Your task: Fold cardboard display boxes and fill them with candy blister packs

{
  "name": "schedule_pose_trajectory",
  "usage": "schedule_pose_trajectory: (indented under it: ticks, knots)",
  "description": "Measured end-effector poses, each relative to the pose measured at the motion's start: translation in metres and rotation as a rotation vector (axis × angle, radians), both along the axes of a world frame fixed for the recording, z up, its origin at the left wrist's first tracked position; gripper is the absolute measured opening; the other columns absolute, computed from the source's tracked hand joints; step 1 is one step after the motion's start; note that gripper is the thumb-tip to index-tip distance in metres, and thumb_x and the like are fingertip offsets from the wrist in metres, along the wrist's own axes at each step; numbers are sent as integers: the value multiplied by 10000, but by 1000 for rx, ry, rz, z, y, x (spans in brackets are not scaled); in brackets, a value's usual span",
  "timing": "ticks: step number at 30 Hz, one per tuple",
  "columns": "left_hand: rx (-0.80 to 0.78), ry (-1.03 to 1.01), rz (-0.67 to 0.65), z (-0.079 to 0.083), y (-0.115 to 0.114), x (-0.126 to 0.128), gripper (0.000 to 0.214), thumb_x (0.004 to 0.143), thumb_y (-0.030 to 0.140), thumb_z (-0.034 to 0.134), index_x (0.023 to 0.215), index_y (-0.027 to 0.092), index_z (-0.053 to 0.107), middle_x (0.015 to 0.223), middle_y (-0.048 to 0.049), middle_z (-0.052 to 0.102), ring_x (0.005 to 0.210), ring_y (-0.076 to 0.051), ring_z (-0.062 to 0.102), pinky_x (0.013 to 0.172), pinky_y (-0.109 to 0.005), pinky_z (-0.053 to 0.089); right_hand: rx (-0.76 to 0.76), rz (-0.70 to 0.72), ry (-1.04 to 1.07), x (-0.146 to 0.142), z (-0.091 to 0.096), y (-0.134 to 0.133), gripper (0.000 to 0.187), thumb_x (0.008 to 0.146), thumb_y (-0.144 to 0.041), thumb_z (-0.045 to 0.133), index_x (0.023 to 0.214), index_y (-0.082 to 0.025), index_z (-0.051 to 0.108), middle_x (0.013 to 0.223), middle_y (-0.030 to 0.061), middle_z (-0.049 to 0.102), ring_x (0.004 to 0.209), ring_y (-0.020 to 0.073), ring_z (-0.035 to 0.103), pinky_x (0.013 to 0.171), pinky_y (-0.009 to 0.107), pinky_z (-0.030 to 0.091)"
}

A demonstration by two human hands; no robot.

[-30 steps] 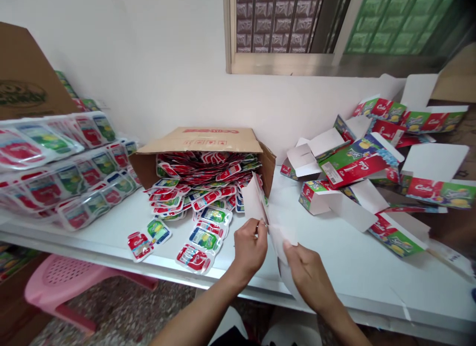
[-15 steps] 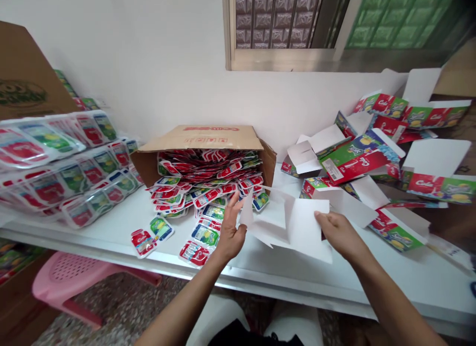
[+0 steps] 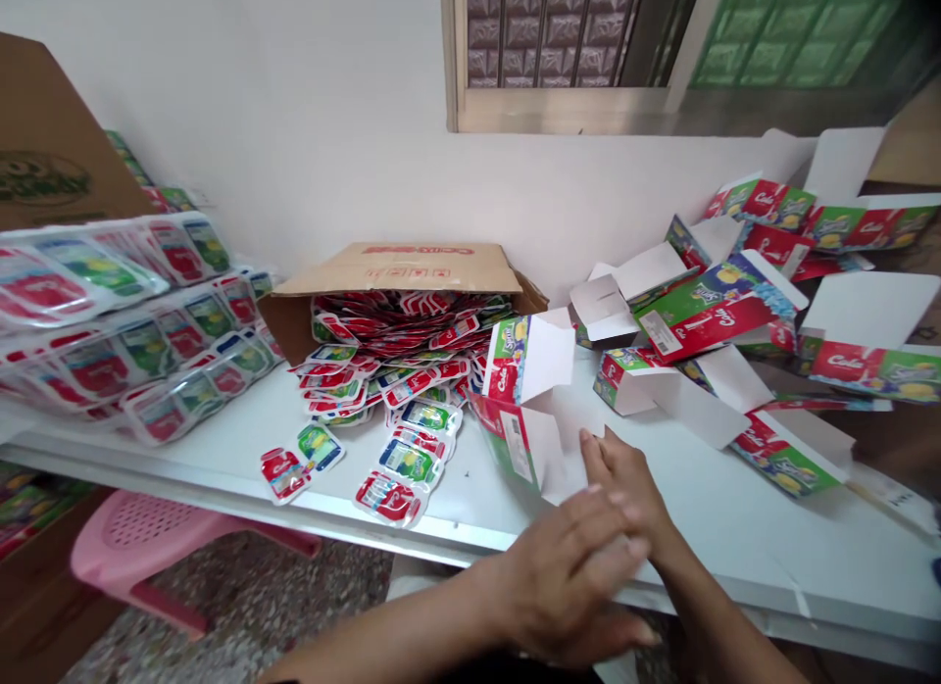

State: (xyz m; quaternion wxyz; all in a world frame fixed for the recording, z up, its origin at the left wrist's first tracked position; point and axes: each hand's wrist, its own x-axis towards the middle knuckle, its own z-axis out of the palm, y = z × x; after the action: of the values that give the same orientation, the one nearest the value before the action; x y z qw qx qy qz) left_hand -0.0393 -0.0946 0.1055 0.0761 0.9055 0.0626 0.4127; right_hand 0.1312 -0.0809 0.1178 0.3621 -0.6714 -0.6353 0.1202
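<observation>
A printed candy carton (image 3: 507,361), its white inside partly showing, stands unfolded over the table. My right hand (image 3: 628,478) grips the carton's near right edge, thumb and fingers closed at the white board. In front of it, nearer my body, my left hand (image 3: 580,576) crosses over the right wrist area. Its fingers are stretched out with the thumb apart, slightly blurred, and it holds nothing. Left of the carton lie a short strip of pouches (image 3: 408,464) and two loose pouches (image 3: 283,475) in red and green.
A brown cardboard box (image 3: 397,269) on its side spills red and green pouches. Stacked pouch strips (image 3: 147,351) fill the table's left side. Opened cartons (image 3: 720,307) pile up at the right. A pink stool (image 3: 147,532) stands below the table's front edge (image 3: 456,557).
The carton has turned, so its printed sides now show. My left hand has left the carton's left side and swept right and toward me. My right hand has moved slightly left and nearer me.
</observation>
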Motion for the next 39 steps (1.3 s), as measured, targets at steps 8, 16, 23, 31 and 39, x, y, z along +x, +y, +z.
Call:
schedule_pose_trajectory:
  ticks: [8, 16, 23, 31, 39]
  knots:
    - [-43, 529, 702, -22, 36, 5, 718, 805, 237, 615, 1418, 92, 269, 1361, -234, 463, 1101, -346, 556, 891, -481, 459, -62, -89, 359, -1, 0, -8, 425, 885, -532, 398, 753, -174, 586, 630, 56, 664, 582, 190, 632, 570, 276, 487]
    - [311, 414, 612, 0, 59, -37, 448, 916, 94, 359, 1356, 171, 393, 1155, -121, 641, 847, -199, 613, 850, -423, 426, 1, 262, 317, 34, -5, -16, 823, 833, -388, 563, 1481, -198, 92, 1087, 106, 657, 876, 204, 658, 740, 329, 534]
    - [470, 318, 468, 11, 59, -40, 442, 913, 157, 420, 1353, 193, 398, 1181, -97, 629, 951, -203, 594, 926, -399, 402, 246, 474, -187, 66, -5, -12, 406, 895, -271, 451, 1292, -230, 521, 1187, 94, 632, 1013, 212, 635, 817, 300, 507]
    - [-263, 683, 479, -46, 40, -9, 734, 906, 332, 478, 1461, 93, 60, 1005, -139, 662, 791, -246, 656, 719, -379, 520, -533, -19, -206, 41, -70, -37, 611, 923, -586, 195, 736, -215, 644, 677, 66, 700, 697, 223, 677, 648, 296, 479]
    - [-305, 501, 671, -55, 52, 26, 642, 876, 261, 559, 1430, 335, 242, 1475, -191, 267, 1142, -331, 541, 745, -417, 552, -570, -374, -150, 25, -74, -23, 661, 874, -677, 184, 1184, -176, 483, 900, 126, 712, 855, 298, 671, 701, 366, 454]
